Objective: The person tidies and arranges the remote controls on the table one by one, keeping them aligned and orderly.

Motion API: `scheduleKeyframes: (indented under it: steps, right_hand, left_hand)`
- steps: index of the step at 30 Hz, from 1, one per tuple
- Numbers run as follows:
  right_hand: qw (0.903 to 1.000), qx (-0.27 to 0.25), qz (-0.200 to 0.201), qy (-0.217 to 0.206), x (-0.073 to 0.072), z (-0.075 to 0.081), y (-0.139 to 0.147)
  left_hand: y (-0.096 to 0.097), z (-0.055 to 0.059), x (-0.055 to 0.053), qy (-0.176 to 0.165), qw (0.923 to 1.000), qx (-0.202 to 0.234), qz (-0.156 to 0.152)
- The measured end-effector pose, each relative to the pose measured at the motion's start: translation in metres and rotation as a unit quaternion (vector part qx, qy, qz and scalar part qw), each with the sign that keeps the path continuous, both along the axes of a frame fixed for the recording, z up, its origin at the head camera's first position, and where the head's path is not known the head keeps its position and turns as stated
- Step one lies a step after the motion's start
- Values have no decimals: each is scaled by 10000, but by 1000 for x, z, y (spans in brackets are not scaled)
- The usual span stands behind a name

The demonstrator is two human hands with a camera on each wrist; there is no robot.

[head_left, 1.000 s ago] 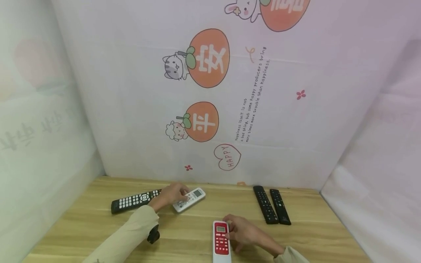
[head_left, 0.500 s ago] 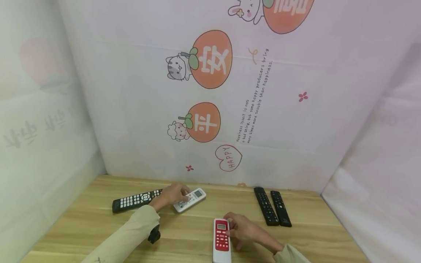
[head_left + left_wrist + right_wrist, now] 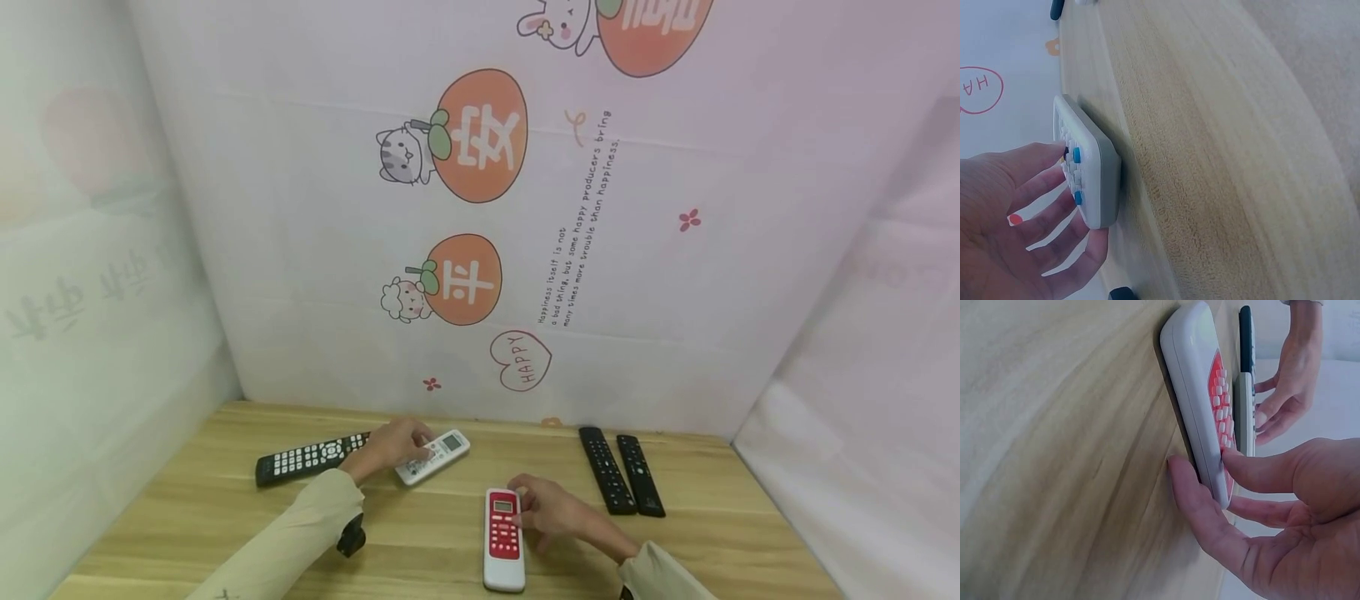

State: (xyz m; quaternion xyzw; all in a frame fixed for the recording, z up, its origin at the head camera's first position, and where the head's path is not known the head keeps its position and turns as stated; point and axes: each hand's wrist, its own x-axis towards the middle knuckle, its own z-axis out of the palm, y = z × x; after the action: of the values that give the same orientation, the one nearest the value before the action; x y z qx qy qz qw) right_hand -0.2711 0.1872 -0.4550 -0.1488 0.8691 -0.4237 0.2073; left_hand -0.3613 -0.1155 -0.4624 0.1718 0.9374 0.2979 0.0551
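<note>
On the wooden table, a white remote control (image 3: 451, 447) with a small grey screen lies slanted at the back left. My left hand (image 3: 393, 443) grips it, thumb on its buttons (image 3: 1077, 155) and the other fingers along its side and end. Nearer the front, a white remote control with a red face (image 3: 503, 542) lies pointing away from me. My right hand (image 3: 553, 510) holds its right side near the screen end. In the right wrist view the thumb (image 3: 1260, 470) presses on the red face's edge, and a finger (image 3: 1194, 500) reaches down beside it to the table.
A black remote with white buttons (image 3: 300, 461) lies left of my left hand, partly behind it. Two slim black remotes, one left (image 3: 606, 471) and one right (image 3: 640, 475), lie side by side at the back right. A printed white cloth wall (image 3: 337, 350) rises behind the table (image 3: 420, 542).
My right hand has moved the red-faced remote slightly away from me, toward the back of the table. The left hand and the white remote stay in place.
</note>
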Motion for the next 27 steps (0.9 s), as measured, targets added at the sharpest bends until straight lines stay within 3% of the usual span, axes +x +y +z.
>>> scheduleKeyframes:
  steps: [9, 13, 17, 20, 23, 27]
  right_hand:
    - [9990, 274, -340, -45, -5, 5, 7]
    - [9988, 254, -367, 221, -9, 6, 15]
    - [9959, 261, -235, 835, -16, 6, 25]
    - [9847, 442, 116, 1683, -24, 7, 34]
    - [9631, 681, 459, 2563, -33, 6, 43]
    - [9443, 1018, 588, 3074, -40, 6, 55]
  left_hand:
    - [1, -1, 0, 3, 10000, 7, -10]
    - [0, 0, 0, -20, 10000, -21, 34]
    - [0, 2, 0, -67, 9999, 78, 44]
    - [1, 2, 0, -98, 9999, 126, 39]
    - [1, 2, 1, -92, 9999, 74, 47]
    - [1, 0, 3, -49, 9999, 85, 55]
